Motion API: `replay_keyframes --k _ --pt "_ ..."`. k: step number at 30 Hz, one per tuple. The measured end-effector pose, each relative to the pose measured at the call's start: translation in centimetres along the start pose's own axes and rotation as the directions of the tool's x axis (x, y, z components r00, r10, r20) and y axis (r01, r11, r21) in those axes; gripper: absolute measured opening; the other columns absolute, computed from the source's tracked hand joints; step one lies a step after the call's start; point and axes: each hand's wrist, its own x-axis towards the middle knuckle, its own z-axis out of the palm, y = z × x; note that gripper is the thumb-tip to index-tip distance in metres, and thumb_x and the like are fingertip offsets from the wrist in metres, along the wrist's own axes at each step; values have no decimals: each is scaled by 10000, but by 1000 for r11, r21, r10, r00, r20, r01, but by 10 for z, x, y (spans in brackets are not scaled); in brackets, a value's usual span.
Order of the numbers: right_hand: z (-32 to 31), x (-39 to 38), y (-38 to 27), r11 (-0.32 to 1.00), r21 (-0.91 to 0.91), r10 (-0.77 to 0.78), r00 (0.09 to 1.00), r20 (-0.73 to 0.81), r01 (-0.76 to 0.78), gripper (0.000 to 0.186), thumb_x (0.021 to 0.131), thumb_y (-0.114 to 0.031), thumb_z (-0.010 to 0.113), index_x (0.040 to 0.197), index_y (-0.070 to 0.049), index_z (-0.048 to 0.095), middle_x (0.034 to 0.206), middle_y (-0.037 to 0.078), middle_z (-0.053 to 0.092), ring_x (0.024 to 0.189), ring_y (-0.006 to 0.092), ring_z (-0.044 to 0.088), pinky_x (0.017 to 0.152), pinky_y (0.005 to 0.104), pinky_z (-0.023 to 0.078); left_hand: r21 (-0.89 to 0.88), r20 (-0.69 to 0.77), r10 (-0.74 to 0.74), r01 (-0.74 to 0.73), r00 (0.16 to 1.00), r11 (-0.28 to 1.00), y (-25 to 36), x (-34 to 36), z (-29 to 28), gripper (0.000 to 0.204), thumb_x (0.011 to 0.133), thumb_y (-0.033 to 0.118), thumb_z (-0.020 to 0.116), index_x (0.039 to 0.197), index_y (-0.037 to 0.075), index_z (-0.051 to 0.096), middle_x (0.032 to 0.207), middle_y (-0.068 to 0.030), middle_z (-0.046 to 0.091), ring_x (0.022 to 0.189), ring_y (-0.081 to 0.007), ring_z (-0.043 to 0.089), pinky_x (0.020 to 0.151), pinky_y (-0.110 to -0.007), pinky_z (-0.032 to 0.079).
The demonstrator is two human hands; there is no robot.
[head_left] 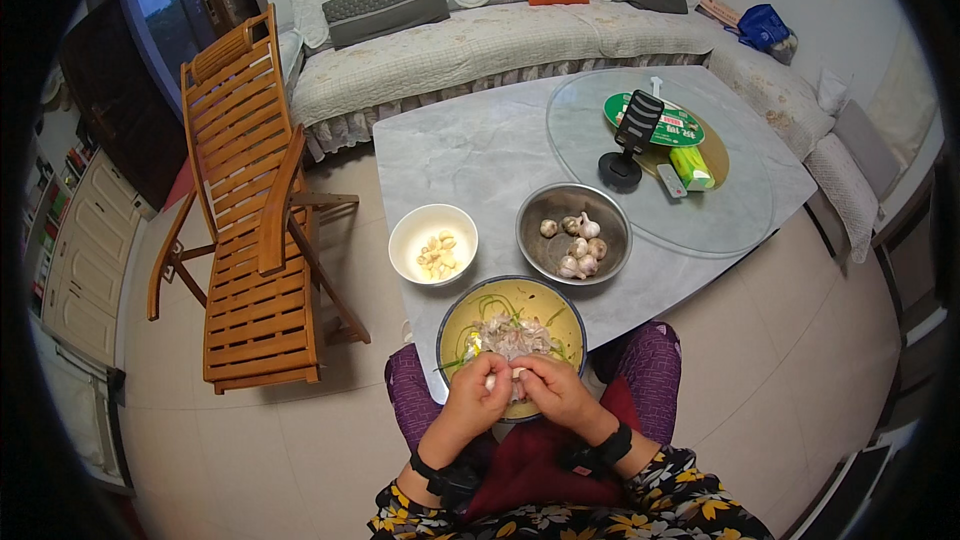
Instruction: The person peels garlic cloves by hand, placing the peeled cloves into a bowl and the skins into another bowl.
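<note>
My left hand (474, 398) and my right hand (551, 390) meet over the near rim of a yellow bowl (572, 318) that holds garlic skins and green stalks. Both pinch a small pale garlic clove (505, 375) between their fingertips. Beyond the yellow bowl, a metal bowl (543, 212) holds several unpeeled garlic bulbs and cloves. To its left stands a white bowl (417, 230) with peeled cloves in it. All three bowls rest on a grey marble table (465, 150).
A round glass turntable (740, 200) on the table carries a black phone stand (628, 145), a green mat, a green packet and a remote. A wooden reclining chair (250, 230) stands to the left. A long sofa (500, 30) with cushions runs behind the table.
</note>
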Motion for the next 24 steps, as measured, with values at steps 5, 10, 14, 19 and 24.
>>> replay_keyframes --k 5,10,14,19,24 --pt "3 -5 14 789 553 293 955 47 -269 206 835 -71 437 1004 21 511 729 30 533 628 73 501 560 205 424 -198 56 -111 120 992 973 -7 -5 -2 83 840 97 446 799 26 456 721 1 498 642 -62 444 582 -193 389" --pt "6 -5 16 722 632 329 943 43 -281 187 846 -66 427 998 12 502 748 37 541 621 85 492 567 203 416 -326 83 -146 165 986 931 -10 -7 0 96 860 114 421 810 32 425 760 -9 494 670 -57 435 612 -186 386" --pt "7 -2 15 569 748 443 894 72 -342 156 842 -49 423 959 10 507 752 60 548 605 100 490 556 206 405 -375 100 -135 163 986 913 -9 -8 0 108 869 125 404 811 35 419 782 -21 492 667 -56 439 609 -182 387" --pt "8 -2 19 395 875 392 913 117 -282 153 832 -45 428 954 6 507 731 61 546 587 112 484 530 217 393 -643 294 -301 421 907 640 -3 -9 -6 136 879 164 393 822 46 427 774 -23 496 601 -60 445 532 -176 383" --pt "6 -2 15 398 875 389 915 111 -276 155 837 -68 436 959 -4 508 725 48 543 589 109 482 518 219 387 -605 236 -300 381 924 699 -11 -9 -6 140 863 186 442 864 46 429 759 -22 512 559 -63 449 485 -184 381"
